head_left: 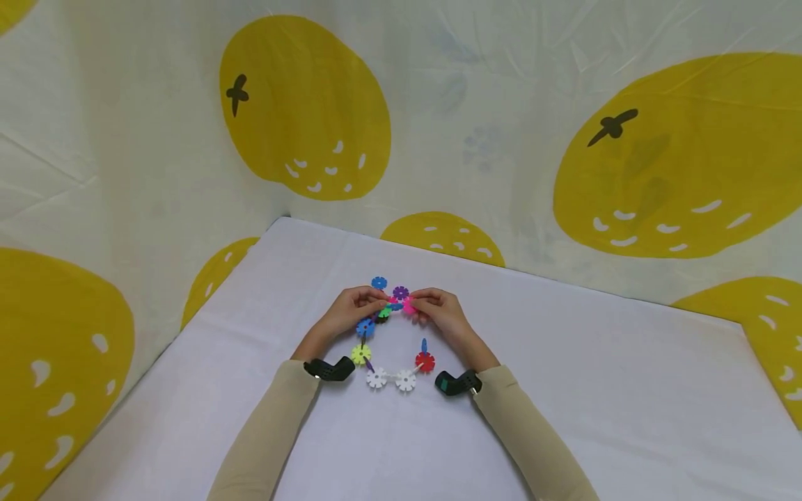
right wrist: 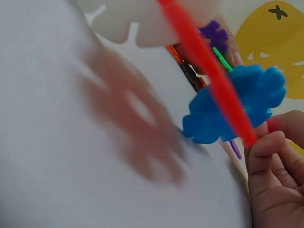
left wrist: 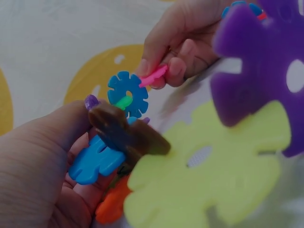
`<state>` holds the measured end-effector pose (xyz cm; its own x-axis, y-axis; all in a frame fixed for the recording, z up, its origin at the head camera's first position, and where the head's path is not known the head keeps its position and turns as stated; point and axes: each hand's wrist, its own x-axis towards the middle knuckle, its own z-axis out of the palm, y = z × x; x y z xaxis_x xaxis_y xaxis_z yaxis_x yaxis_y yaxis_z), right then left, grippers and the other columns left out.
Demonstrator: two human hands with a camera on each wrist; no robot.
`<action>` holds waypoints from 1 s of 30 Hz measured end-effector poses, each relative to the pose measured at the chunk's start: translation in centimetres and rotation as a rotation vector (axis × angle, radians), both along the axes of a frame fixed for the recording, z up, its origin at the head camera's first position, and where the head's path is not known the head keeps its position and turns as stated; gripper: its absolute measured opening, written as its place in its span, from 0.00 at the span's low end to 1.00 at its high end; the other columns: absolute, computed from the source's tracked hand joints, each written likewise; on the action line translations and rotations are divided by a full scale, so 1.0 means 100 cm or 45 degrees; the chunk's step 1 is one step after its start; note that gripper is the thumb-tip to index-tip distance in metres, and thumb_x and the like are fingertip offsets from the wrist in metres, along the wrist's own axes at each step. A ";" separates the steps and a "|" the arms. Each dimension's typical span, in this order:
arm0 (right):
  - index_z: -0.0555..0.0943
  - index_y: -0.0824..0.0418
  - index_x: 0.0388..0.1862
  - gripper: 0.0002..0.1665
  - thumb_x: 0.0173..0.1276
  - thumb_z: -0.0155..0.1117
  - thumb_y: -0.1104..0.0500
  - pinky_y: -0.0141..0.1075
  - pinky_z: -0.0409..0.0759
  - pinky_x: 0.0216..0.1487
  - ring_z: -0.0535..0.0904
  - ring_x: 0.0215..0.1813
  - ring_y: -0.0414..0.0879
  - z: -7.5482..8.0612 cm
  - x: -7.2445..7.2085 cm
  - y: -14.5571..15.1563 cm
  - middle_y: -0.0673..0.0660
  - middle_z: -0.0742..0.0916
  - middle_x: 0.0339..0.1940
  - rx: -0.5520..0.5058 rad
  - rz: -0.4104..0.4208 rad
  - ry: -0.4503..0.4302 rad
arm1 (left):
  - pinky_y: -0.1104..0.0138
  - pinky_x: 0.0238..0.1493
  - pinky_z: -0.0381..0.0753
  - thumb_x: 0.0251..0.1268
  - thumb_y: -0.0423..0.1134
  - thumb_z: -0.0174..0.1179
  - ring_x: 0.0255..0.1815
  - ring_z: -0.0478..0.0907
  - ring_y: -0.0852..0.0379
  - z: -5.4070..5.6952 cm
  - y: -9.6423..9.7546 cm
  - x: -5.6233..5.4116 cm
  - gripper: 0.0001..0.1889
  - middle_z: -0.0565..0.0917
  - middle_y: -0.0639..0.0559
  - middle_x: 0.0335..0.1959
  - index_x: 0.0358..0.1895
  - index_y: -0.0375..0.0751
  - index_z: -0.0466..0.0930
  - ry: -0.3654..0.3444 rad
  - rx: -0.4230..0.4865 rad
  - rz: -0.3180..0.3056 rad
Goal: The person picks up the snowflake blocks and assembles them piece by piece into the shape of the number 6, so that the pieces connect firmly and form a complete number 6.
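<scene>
A chain of notched plastic snowflake discs lies between the two hands. My left hand (head_left: 351, 311) holds the chain near its green disc (head_left: 385, 312), thumb on the near side. Opposite it, my right hand (head_left: 441, 311) pinches a pink disc (left wrist: 153, 76). Slotted together with that pink disc is a blue disc (left wrist: 137, 97), which also meets the green one. A purple disc (head_left: 400, 293) and another blue disc (head_left: 379, 282) show just beyond the fingers. Exactly which pieces the left fingertips touch is partly hidden.
The chain runs toward the wearer through a yellow disc (head_left: 360, 354) and two white discs (head_left: 405, 380) to a red disc (head_left: 425, 362) with a blue disc (head_left: 424, 346) upright on it. White cloth covers the table (head_left: 601, 390); a fruit-print curtain (head_left: 464, 125) stands behind.
</scene>
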<state>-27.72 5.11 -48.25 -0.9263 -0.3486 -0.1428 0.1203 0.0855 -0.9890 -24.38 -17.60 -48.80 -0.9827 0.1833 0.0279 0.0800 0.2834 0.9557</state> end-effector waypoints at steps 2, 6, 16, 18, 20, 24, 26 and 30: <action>0.81 0.69 0.50 0.16 0.67 0.66 0.62 0.27 0.77 0.30 0.78 0.24 0.40 -0.001 -0.001 0.001 0.52 0.86 0.28 -0.005 0.004 -0.006 | 0.73 0.39 0.78 0.68 0.42 0.62 0.33 0.78 0.58 0.000 0.000 -0.001 0.14 0.86 0.47 0.41 0.50 0.36 0.83 0.000 0.002 -0.001; 0.81 0.70 0.50 0.16 0.66 0.67 0.63 0.27 0.78 0.31 0.79 0.26 0.40 -0.001 -0.003 0.001 0.52 0.87 0.29 -0.011 0.021 -0.012 | 0.73 0.38 0.78 0.68 0.40 0.62 0.32 0.78 0.59 0.001 0.001 -0.001 0.13 0.86 0.47 0.40 0.49 0.35 0.83 -0.001 0.016 -0.002; 0.80 0.72 0.49 0.14 0.66 0.66 0.67 0.27 0.79 0.31 0.80 0.26 0.40 -0.001 -0.004 -0.002 0.52 0.87 0.29 -0.053 0.021 -0.031 | 0.73 0.35 0.78 0.67 0.35 0.62 0.29 0.77 0.60 0.002 0.002 0.000 0.11 0.86 0.47 0.37 0.46 0.31 0.83 0.025 0.009 -0.027; 0.80 0.72 0.49 0.14 0.66 0.66 0.67 0.27 0.79 0.31 0.80 0.26 0.40 0.000 -0.005 -0.002 0.52 0.87 0.29 -0.050 0.023 -0.012 | 0.73 0.35 0.78 0.67 0.36 0.62 0.30 0.77 0.60 0.001 0.003 0.000 0.11 0.85 0.47 0.37 0.46 0.32 0.83 0.040 0.001 -0.037; 0.80 0.73 0.49 0.14 0.66 0.66 0.67 0.27 0.78 0.31 0.80 0.26 0.40 0.000 -0.006 -0.001 0.51 0.87 0.28 -0.047 0.033 0.004 | 0.73 0.35 0.78 0.67 0.36 0.63 0.30 0.77 0.60 0.001 0.003 0.000 0.10 0.85 0.47 0.36 0.45 0.32 0.83 0.062 -0.008 -0.042; 0.80 0.75 0.50 0.15 0.66 0.65 0.68 0.27 0.78 0.31 0.79 0.25 0.39 0.000 -0.007 -0.001 0.50 0.87 0.28 -0.062 0.055 -0.013 | 0.73 0.35 0.79 0.66 0.34 0.63 0.29 0.77 0.61 0.001 0.003 0.000 0.10 0.86 0.46 0.36 0.45 0.30 0.83 0.082 -0.001 -0.053; 0.79 0.76 0.50 0.15 0.66 0.64 0.69 0.27 0.78 0.30 0.79 0.25 0.39 0.000 -0.008 -0.001 0.50 0.87 0.29 -0.076 0.067 -0.029 | 0.73 0.35 0.79 0.66 0.34 0.63 0.29 0.77 0.61 0.001 0.003 0.001 0.10 0.85 0.45 0.36 0.45 0.30 0.83 0.079 0.006 -0.062; 0.80 0.77 0.49 0.14 0.67 0.64 0.69 0.27 0.78 0.31 0.79 0.25 0.39 0.001 -0.008 -0.001 0.50 0.87 0.29 -0.066 0.103 -0.009 | 0.74 0.35 0.79 0.66 0.34 0.63 0.29 0.77 0.61 0.001 0.004 0.001 0.10 0.85 0.46 0.36 0.44 0.31 0.83 0.076 -0.008 -0.071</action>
